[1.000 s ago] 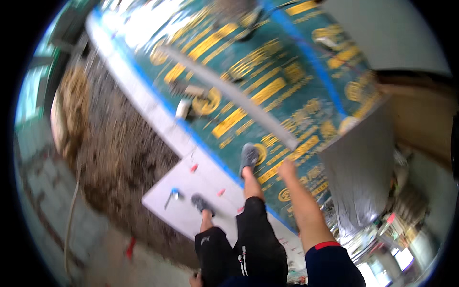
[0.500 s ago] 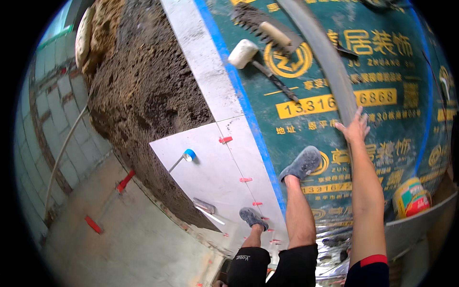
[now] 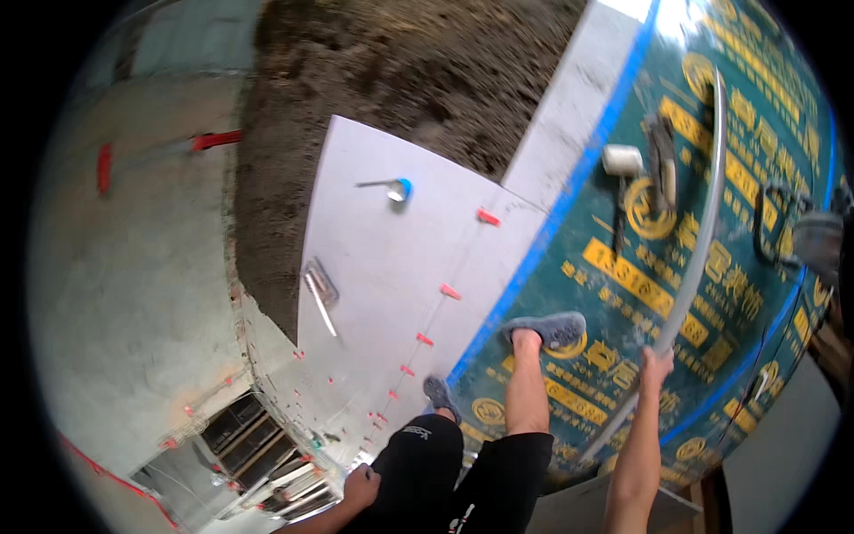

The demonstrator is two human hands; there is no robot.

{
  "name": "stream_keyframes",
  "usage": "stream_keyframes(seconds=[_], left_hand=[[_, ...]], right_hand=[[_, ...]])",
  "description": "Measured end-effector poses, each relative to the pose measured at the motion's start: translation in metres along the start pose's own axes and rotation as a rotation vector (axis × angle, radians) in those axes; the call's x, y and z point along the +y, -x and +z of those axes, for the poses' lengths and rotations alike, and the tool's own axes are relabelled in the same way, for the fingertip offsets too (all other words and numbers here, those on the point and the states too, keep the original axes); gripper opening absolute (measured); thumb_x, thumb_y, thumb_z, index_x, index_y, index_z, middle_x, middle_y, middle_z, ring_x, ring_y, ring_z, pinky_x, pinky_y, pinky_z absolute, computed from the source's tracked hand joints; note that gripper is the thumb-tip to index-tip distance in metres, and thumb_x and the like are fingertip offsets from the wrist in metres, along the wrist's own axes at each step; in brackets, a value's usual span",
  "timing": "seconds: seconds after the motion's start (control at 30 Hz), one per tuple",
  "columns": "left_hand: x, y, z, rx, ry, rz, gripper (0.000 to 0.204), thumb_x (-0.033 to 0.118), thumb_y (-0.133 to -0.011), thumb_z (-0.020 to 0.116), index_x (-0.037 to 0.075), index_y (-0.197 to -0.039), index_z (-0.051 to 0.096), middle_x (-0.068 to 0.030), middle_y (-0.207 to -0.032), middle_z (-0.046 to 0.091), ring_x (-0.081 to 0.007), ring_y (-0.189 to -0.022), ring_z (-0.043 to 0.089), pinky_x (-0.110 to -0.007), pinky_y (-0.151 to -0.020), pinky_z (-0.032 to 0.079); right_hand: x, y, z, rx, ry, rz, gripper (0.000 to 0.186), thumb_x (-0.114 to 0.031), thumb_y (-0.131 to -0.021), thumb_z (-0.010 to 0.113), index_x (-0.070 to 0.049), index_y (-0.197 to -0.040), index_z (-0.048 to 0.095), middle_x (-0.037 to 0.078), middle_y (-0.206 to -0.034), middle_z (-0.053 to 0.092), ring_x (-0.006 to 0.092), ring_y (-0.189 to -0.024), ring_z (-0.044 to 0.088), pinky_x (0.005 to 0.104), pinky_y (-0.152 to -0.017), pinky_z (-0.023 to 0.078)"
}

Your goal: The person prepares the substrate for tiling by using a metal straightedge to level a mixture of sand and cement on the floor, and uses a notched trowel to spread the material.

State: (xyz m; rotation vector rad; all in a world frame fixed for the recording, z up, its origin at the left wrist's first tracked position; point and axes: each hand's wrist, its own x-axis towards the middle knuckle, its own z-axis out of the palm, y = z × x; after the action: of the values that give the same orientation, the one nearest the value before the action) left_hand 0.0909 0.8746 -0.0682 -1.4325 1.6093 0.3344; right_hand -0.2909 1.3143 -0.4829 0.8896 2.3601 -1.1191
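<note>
My right hand (image 3: pixel 656 367) is closed around a long grey straightedge bar (image 3: pixel 692 278), which slants across the printed green floor covering (image 3: pixel 569 427). By my thigh, my left hand (image 3: pixel 362 487) hangs with its fingers too blurred and partly hidden to read. Left of the bar lie a white-headed mallet (image 3: pixel 622 160) and a notched trowel (image 3: pixel 662 165). A large pale tile (image 3: pixel 382 258) lies at the edge of the brown mortar bed (image 3: pixel 400 71). On it rest a small round blue-and-white item (image 3: pixel 399 190) with a thin strip and a hand float (image 3: pixel 322 282).
Red wedges (image 3: pixel 487 216) line the tile joint. Blue tape (image 3: pixel 583 173) borders the covering. A dark device with a looped handle (image 3: pixel 783 222) stands at the right. Slatted openings (image 3: pixel 245 432) and red-ended pieces (image 3: pixel 215 140) are at the left. My shoe (image 3: pixel 556 329) stands on the covering.
My right hand has gone from spread fingers on the bar to gripping it. My left hand has come into view. The view has turned, and the bar now slants differently across the covering.
</note>
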Motion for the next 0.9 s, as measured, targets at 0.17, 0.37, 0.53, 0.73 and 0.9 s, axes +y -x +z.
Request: stream_keyframes(seconds=[0.17,0.37,0.53,0.73,0.9], left_hand=[[-0.055,-0.002,0.021,0.014,0.165,0.070,0.031,0.032,-0.086,0.055,0.003,-0.090,0.063,-0.0234,-0.089,0.068,-0.0414,-0.089,0.066,-0.051,-0.080,0.051],[-0.166,-0.001,0.056,0.034,0.364,0.168,0.038,0.035,-0.089,0.053,0.000,-0.101,0.063,-0.0251,-0.100,0.067,-0.0412,-0.100,0.065,-0.053,-0.088,0.050],[-0.239,-0.052,0.084,-0.058,0.647,0.280,0.041,0.039,-0.091,0.055,0.000,-0.100,0.064,-0.0257,-0.107,0.066,-0.0419,-0.100,0.063,-0.053,-0.089,0.050],[-0.361,-0.004,0.177,-0.261,0.551,0.436,0.040,0.036,-0.091,0.060,-0.002,-0.100,0.069,-0.0268,-0.100,0.067,-0.0399,-0.093,0.065,-0.054,-0.078,0.051],[-0.389,0.074,0.213,-0.454,0.548,0.465,0.042,0.036,-0.094,0.060,0.000,-0.111,0.072,-0.0249,-0.109,0.067,-0.0365,-0.094,0.066,-0.051,-0.079,0.052]], right_hand=[[-0.063,0.090,-0.061,-0.061,-0.132,0.089,0.052,-0.020,-0.076,0.076,0.003,-0.119,0.057,0.011,-0.094,0.065,0.0219,-0.080,0.064,0.0370,-0.070,0.051],[-0.090,0.180,-0.094,-0.220,0.051,0.067,0.054,-0.028,-0.065,0.078,0.003,-0.107,0.064,0.009,-0.093,0.067,0.0207,-0.077,0.060,0.0383,-0.068,0.049],[-0.158,0.383,-0.055,-0.411,0.433,-0.306,0.052,-0.027,-0.064,0.078,0.004,-0.104,0.064,0.013,-0.094,0.066,0.0242,-0.079,0.060,0.0404,-0.071,0.050],[-0.236,0.721,-0.026,-0.809,0.954,-1.219,0.050,-0.026,-0.063,0.079,0.005,-0.100,0.064,0.016,-0.094,0.064,0.0285,-0.082,0.061,0.0429,-0.074,0.051],[-0.275,0.841,-0.034,-0.695,1.118,-1.729,0.048,-0.024,-0.062,0.079,0.006,-0.097,0.064,0.020,-0.094,0.062,0.0321,-0.084,0.061,0.0449,-0.077,0.052]])
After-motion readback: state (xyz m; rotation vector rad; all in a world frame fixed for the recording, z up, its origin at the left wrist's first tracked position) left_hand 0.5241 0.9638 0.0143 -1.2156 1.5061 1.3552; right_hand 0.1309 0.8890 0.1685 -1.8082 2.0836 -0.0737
